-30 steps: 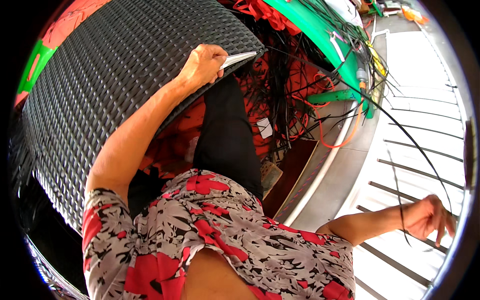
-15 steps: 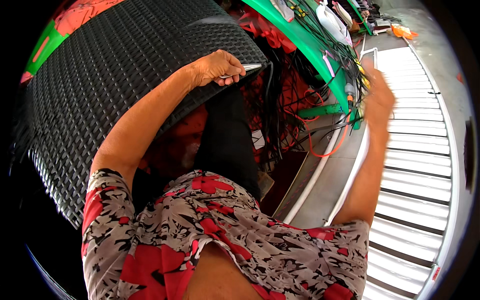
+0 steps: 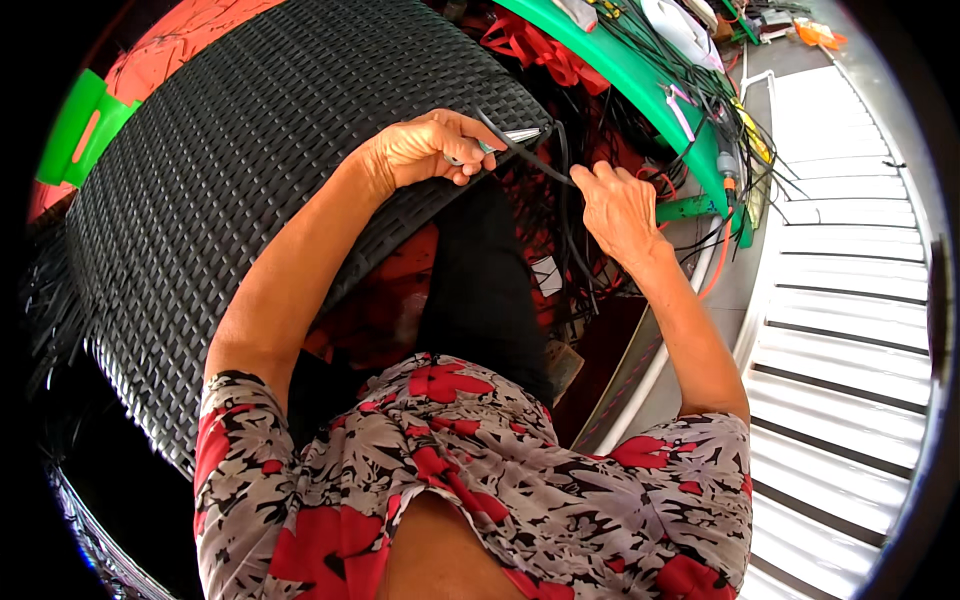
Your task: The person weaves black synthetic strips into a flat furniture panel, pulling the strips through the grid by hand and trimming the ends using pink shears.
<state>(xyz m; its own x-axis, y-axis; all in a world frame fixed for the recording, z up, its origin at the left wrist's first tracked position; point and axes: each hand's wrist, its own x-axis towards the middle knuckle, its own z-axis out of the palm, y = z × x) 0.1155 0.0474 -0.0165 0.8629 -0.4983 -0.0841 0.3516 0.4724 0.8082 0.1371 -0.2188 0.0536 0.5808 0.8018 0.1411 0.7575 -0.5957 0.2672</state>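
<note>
A black woven rattan piece (image 3: 270, 130) spans the upper left and reaches my lap. Near its right corner my left hand (image 3: 428, 150) is closed around a slim silver metal tool (image 3: 521, 135) with a pointed end; I cannot make out its exact kind. A flat black weaving strip (image 3: 538, 161) crosses beside the tool. Its right end is pinched in the closed fingers of my right hand (image 3: 615, 212), to the right of that corner. More black strips hang below the corner, between my hands.
A green plastic stand (image 3: 640, 95) holding black strips and small items curves across the upper right. Beside it runs a white slatted frame (image 3: 830, 340). Red ribbon-like material (image 3: 540, 50) lies behind the corner. An orange cord (image 3: 722, 262) hangs from the stand.
My right hand has come left from beside the white slatted frame to near the woven corner, and now pinches a black strip. My left hand stays at the corner with the metal tool.
</note>
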